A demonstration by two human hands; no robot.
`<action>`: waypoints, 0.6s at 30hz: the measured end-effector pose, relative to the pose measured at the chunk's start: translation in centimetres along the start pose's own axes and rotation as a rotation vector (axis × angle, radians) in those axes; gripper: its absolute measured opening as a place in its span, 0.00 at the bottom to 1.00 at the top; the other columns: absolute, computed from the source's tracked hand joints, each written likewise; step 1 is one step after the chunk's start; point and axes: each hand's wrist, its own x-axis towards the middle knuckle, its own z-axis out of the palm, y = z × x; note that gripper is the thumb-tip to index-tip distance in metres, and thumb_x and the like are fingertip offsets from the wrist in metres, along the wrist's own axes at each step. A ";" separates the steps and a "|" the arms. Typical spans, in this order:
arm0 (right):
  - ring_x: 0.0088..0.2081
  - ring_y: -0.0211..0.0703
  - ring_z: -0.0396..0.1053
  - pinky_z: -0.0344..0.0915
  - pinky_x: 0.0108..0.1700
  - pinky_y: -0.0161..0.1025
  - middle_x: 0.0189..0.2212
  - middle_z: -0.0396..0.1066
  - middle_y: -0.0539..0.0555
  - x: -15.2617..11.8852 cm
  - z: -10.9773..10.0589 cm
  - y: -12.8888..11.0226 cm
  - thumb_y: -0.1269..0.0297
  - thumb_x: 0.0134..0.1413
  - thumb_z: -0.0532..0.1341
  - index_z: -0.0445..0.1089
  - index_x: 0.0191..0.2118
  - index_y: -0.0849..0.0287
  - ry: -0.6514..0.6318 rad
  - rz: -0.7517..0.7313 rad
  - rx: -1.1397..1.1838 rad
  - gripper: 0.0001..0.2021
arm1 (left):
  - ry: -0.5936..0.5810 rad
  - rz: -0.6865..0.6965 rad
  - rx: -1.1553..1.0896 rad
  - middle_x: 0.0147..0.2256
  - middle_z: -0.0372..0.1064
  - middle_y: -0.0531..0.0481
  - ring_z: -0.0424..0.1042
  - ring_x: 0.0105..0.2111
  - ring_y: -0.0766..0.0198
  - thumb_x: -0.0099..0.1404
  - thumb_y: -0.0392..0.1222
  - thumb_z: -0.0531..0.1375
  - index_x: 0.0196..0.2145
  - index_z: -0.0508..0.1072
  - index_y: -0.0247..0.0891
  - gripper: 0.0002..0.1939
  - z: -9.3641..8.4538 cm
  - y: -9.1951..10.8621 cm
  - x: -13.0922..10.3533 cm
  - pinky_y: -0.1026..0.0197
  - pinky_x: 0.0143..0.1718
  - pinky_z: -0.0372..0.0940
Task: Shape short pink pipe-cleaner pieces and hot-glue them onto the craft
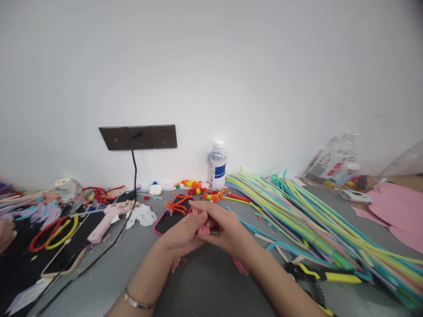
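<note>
My left hand [183,232] and my right hand [231,226] meet in front of me, low over the grey table [205,286]. Both are closed around bent pink pipe cleaners [204,230], part of which shows between the fingers. More pink shows below each hand; the rest is hidden by my palms. Just behind my left hand lies a dark phone [168,220] with a pink edge, with an orange pipe-cleaner shape [177,205] on it.
A bottle [217,169] stands against the wall. To the right lie a long bundle of coloured pipe cleaners [297,215], yellow-black pliers [330,275] and pink sheets [396,211]. On the left are a pink glue gun [105,222], a black cable [114,242], another phone [64,259] and a person's hand [5,233].
</note>
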 end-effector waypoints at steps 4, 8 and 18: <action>0.53 0.47 0.74 0.72 0.54 0.42 0.56 0.74 0.57 0.0 -0.1 0.1 0.74 0.52 0.67 0.65 0.63 0.50 -0.030 0.015 0.030 0.32 | 0.023 0.019 0.041 0.25 0.67 0.52 0.70 0.32 0.61 0.50 0.63 0.71 0.24 0.68 0.39 0.25 0.2 0.2 -0.2 0.55 0.39 0.67; 0.49 0.47 0.77 0.73 0.50 0.40 0.50 0.78 0.55 0.0 -0.1 0.2 0.74 0.54 0.67 0.70 0.58 0.51 -0.048 0.006 0.031 0.26 | -0.006 0.039 0.137 0.28 0.74 0.48 0.74 0.36 0.53 0.56 0.57 0.69 0.26 0.74 0.40 0.18 1.1 1.0 -0.7 0.48 0.41 0.68; 0.48 0.50 0.76 0.72 0.49 0.42 0.48 0.77 0.58 0.0 -0.3 0.0 0.61 0.45 0.75 0.65 0.62 0.52 -0.128 -0.019 0.024 0.37 | 0.075 0.090 0.466 0.21 0.70 0.49 0.69 0.25 0.63 0.62 0.44 0.61 0.21 0.73 0.38 0.14 1.1 1.3 -1.1 0.55 0.28 0.67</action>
